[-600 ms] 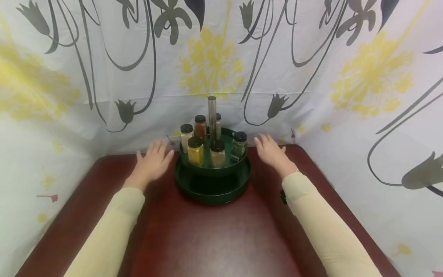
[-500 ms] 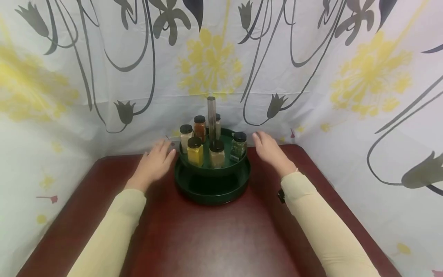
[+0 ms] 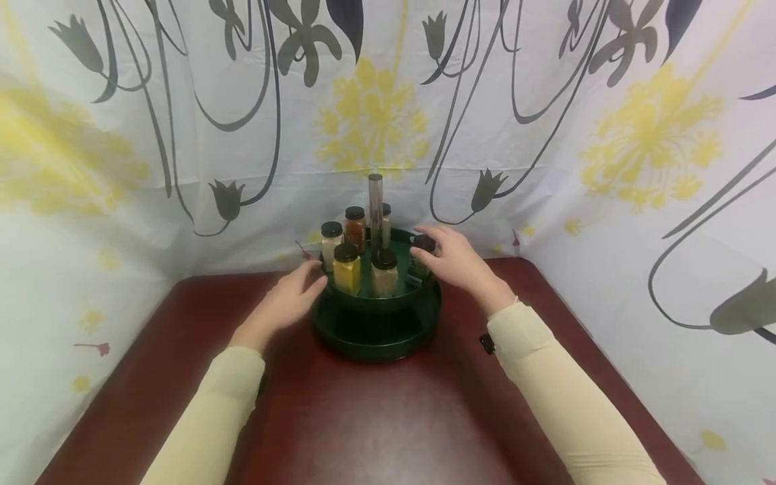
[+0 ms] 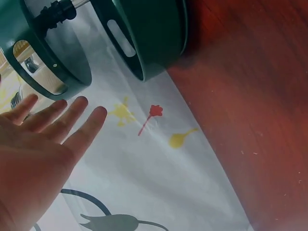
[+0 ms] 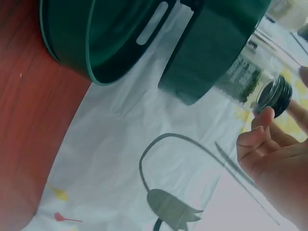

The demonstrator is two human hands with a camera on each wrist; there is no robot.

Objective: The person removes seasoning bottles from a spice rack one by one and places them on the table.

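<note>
A dark green two-tier turntable [image 3: 377, 303] stands at the back of the table, with several black-lidded spice jars on its upper tier. My right hand [image 3: 457, 259] curls round the lid of the jar of green herbs [image 5: 239, 79] at the tier's right side. In the head view, that hand partly covers the jar. On the left, my left hand [image 3: 287, 300] has its fingers extended beside the upper tier's rim, close to the pale spice jar [image 3: 331, 242]; it holds nothing. A yellow spice jar [image 3: 347, 269] and a tan one [image 3: 384, 274] stand at the front.
A steel post [image 3: 376, 215] rises from the turntable's centre. A jar of orange-red spice [image 3: 355, 230] stands behind, left of the post. White patterned cloth [image 3: 291, 202] hangs around the back and sides of the dark red table [image 3: 376, 417].
Both hands have moved inward to the turntable. My right hand has come from beside the tier to the herb jar's lid; my left hand has come closer to the rim.
</note>
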